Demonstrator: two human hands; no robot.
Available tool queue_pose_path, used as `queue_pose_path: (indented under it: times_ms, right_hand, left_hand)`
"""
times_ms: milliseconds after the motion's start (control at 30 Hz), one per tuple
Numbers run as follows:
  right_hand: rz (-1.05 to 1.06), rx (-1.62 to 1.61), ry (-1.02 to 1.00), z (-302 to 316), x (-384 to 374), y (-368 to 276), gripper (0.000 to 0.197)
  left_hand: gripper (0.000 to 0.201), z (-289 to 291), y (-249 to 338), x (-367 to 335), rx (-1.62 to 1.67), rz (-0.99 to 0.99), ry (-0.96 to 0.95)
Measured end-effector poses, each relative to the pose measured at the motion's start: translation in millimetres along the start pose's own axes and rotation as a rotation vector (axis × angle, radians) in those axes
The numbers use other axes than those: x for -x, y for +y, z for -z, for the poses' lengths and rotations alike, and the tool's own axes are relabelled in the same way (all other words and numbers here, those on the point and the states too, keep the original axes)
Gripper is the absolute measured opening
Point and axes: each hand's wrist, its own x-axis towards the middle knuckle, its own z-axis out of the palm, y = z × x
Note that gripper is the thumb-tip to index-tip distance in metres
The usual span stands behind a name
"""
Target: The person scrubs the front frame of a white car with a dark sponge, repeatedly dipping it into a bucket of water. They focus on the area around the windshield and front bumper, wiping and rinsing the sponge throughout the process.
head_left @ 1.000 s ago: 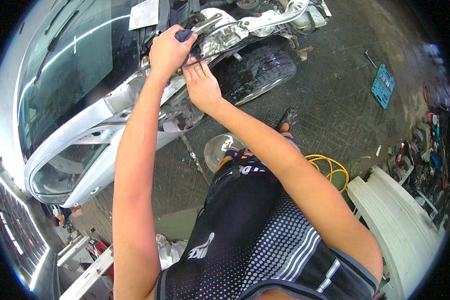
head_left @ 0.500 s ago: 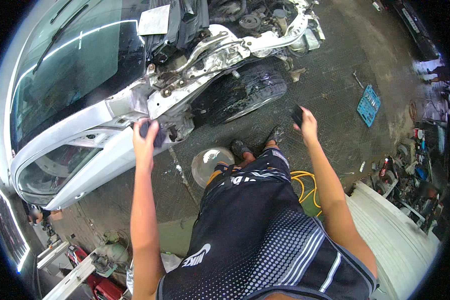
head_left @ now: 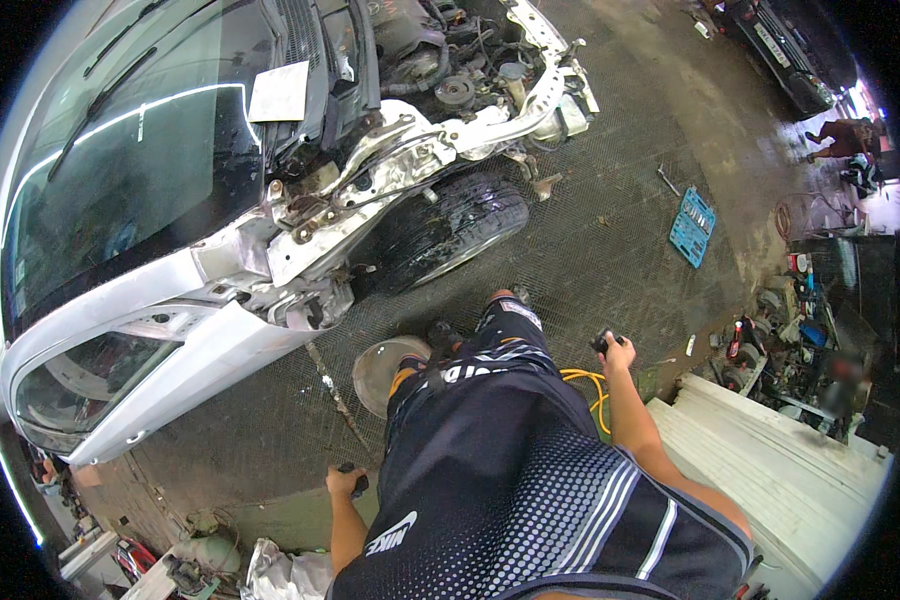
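Note:
Low beside my left hip, my left hand [head_left: 341, 484] is closed on a small black object [head_left: 358, 486]; its kind is too small to make out. My right hand [head_left: 620, 354], out over the floor to the right, grips another small black piece [head_left: 601, 341]. Neither hand touches the silver car [head_left: 220, 345] at the left. Its front fender and bumper are off, which bares the white-painted frame [head_left: 420, 140], the front tyre [head_left: 450, 230] and the engine parts [head_left: 457, 92].
A round, pale translucent tub [head_left: 370, 375] stands near my feet. Farther right lie a blue tool case [head_left: 692, 227] and a wrench [head_left: 668, 181]. A yellow hose [head_left: 600, 400] coils beside white panels [head_left: 760, 460]. Cluttered parts [head_left: 770, 350] line the right side.
My left hand has dropped from the car's fender area to beside my hip. My right hand has moved lower. The view has shifted as I step, with the car and tub now farther left.

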Motion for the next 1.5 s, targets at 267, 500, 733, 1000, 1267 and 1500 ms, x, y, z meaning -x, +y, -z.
queue_pose_path:
  times_ms: [267, 500, 733, 1000, 1267, 1500]
  right_hand:
    - [0.298, 0.074, -0.263, -121, 0, -134, 0.026]
    - [0.351, 0.159, -0.603, -185, 4, -229, 0.025]
    - [0.426, 0.515, -0.652, -181, -85, -233, 0.030]
    - [0.556, 1.145, -0.568, -172, -190, -237, 0.041]
    - [0.617, 0.801, -0.539, -184, -176, -264, 0.029]
    - [0.470, 0.702, -0.439, -124, -106, -228, 0.027]
  left_hand:
    - [0.067, -15, 57, -31, 0.655, -0.087, 0.076]
    - [0.076, -21, 153, 63, 0.677, 0.081, 0.011]
    - [0.077, -98, 166, 95, 0.769, 0.184, -0.152]
    - [0.059, -143, 206, 165, 0.741, 0.335, 0.104]
    - [0.051, -129, 172, 103, 1.011, 0.284, 0.140]
    - [0.048, -105, 135, 5, 0.478, -0.297, 0.301]
